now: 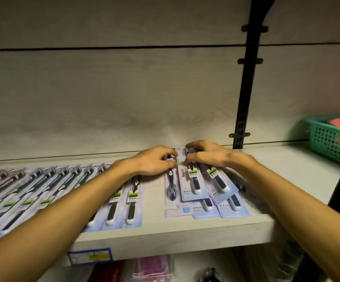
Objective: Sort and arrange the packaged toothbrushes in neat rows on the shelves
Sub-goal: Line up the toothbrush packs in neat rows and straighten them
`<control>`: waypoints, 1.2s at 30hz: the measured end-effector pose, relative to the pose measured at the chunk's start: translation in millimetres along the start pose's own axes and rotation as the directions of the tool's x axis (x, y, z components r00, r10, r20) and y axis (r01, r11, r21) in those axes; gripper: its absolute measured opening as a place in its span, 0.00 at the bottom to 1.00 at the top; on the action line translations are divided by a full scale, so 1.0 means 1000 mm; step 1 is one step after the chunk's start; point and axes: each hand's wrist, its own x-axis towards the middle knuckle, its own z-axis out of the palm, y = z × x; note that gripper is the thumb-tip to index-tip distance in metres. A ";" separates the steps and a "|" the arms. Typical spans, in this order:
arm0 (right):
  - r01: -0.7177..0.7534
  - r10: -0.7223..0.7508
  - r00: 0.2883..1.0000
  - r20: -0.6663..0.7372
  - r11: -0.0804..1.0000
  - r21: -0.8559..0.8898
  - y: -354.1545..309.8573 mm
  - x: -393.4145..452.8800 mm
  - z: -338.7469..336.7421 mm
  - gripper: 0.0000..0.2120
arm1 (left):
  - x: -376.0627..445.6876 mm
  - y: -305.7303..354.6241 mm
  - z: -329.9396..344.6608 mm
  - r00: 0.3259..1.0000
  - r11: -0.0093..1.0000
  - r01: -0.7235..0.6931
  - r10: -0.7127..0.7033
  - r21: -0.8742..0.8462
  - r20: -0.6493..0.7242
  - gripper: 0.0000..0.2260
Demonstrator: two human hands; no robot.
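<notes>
A long row of packaged toothbrushes (pixel 42 192) lies flat along the left of the pale shelf (pixel 185 233). To the right, a loose pile of the same packs (pixel 203 192) overlaps at mixed angles. The top pack, marked Niepoth (pixel 187 180), points toward the back wall. My left hand (pixel 155 161) pinches the upper left edge of a pack in this pile with curled fingers. My right hand (pixel 205 154) pinches the top end of the Niepoth pack. Both forearms reach in from the bottom corners.
A green plastic basket (pixel 332 137) holding a pink one stands at the right end of the shelf. A black bracket rail (pixel 244 98) runs up the back wall. A blue price label (pixel 89 257) is on the shelf's front edge. Pink goods (pixel 152 267) lie below.
</notes>
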 end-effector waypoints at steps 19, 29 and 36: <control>0.083 -0.040 0.986 -0.165 0.962 0.259 0.013 -0.009 -0.017 0.09 | 0.009 0.012 0.001 0.885 0.934 0.101 -0.242 -0.344 -0.398 0.14; 0.126 -0.053 0.981 -0.185 0.904 0.408 0.019 -0.015 -0.017 0.10 | -0.007 0.019 -0.066 0.934 0.968 -0.156 0.080 -0.198 -0.348 0.20; 0.112 -0.064 0.985 -0.158 0.941 0.318 0.020 -0.013 -0.016 0.10 | -0.029 0.015 -0.036 0.984 0.987 -0.161 0.158 -0.024 -0.081 0.24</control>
